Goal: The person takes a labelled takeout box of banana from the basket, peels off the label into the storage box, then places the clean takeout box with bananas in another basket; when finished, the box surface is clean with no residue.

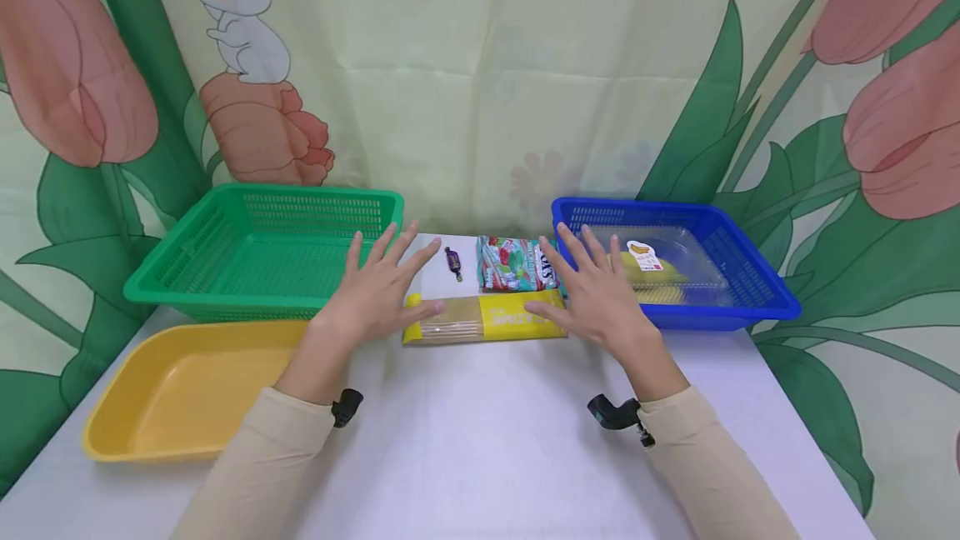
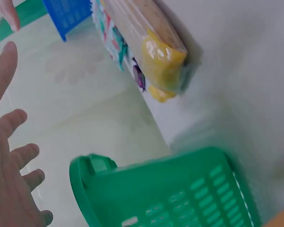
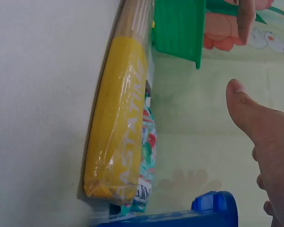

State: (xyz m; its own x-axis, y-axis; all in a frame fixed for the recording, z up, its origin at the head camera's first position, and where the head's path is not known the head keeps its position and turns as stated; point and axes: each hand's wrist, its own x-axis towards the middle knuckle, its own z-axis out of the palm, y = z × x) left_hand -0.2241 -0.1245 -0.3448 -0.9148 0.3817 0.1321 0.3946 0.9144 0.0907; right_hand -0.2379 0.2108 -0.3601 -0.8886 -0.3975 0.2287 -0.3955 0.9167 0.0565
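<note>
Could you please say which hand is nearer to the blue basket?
Right. The right hand is raised by the blue basket; the left hand is farther off, near the green basket.

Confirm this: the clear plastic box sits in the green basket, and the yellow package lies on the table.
Wrong basket: the head view shows the clear plastic box in the blue basket. The yellow package does lie on the table.
</note>
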